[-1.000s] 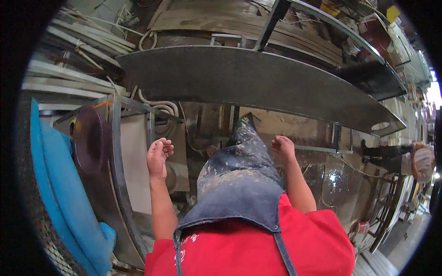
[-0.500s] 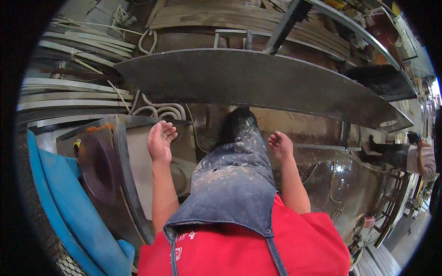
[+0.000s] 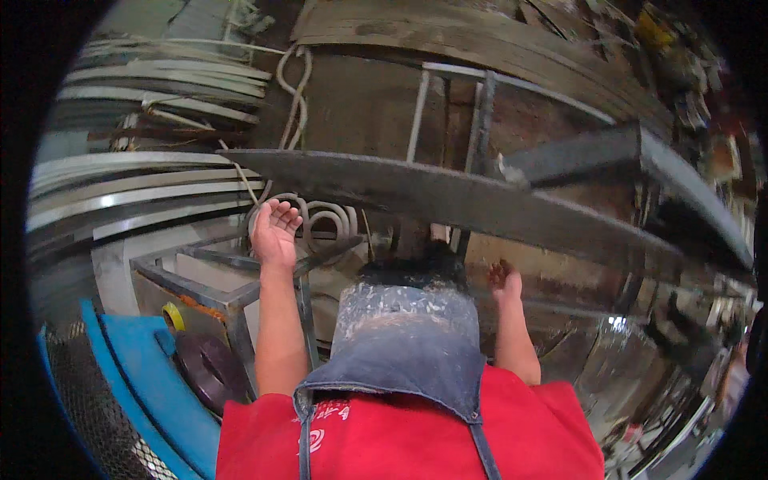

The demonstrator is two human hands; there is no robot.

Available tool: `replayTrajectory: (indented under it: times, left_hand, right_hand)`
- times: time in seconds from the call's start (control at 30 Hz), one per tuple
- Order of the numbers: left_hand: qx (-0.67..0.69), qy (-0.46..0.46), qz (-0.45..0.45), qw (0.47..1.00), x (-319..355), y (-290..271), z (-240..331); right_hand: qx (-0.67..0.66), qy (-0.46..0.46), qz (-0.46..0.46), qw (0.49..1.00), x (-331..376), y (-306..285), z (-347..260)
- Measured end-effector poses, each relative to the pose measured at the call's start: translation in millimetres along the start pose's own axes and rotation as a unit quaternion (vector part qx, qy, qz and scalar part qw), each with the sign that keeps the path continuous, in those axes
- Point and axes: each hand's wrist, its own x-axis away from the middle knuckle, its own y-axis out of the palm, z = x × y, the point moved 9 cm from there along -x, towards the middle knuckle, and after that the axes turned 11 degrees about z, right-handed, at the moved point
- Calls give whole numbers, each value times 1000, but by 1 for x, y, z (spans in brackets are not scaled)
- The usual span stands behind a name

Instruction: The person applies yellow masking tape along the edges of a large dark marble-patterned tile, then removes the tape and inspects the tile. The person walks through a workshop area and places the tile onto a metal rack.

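My left hand (image 3: 276,232) is raised palm up, its fingers loosely curled and holding nothing. It is nearest to a rusty metal frame (image 3: 240,298) and the coiled pale hose (image 3: 320,228) behind it. On the other side of my dark, white-spotted apron (image 3: 408,320), my right hand (image 3: 504,280) is also raised and bare, fingers slightly bent and apart, a little blurred. Ahead of both hands stretches a long dark board (image 3: 400,188), seen nearly edge-on. Neither hand appears to touch it.
Stacked pale strips (image 3: 152,192) lie at the left. Nearer are a blue sheet (image 3: 152,392), a dark purple-brown ring (image 3: 212,368) and a yellow tape roll (image 3: 174,317). A dark metal frame (image 3: 640,152) rises at the far right; a blurred person (image 3: 696,344) is beyond.
My view has shifted, so the board appears lower and thinner, more edge-on. My right hand sits slightly lower and further right in view. Both hands stay raised and empty.
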Motion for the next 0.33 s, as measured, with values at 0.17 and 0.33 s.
replayTrajectory:
  times: [0.17,0.33]
  left_hand:
    - [36,7,93,995,-33,-16,34]
    - [94,2,137,986,-36,-48,50]
  right_hand:
    - [-25,64,-88,994,-49,37,-12]
    - [45,73,-103,991,-82,60,4]
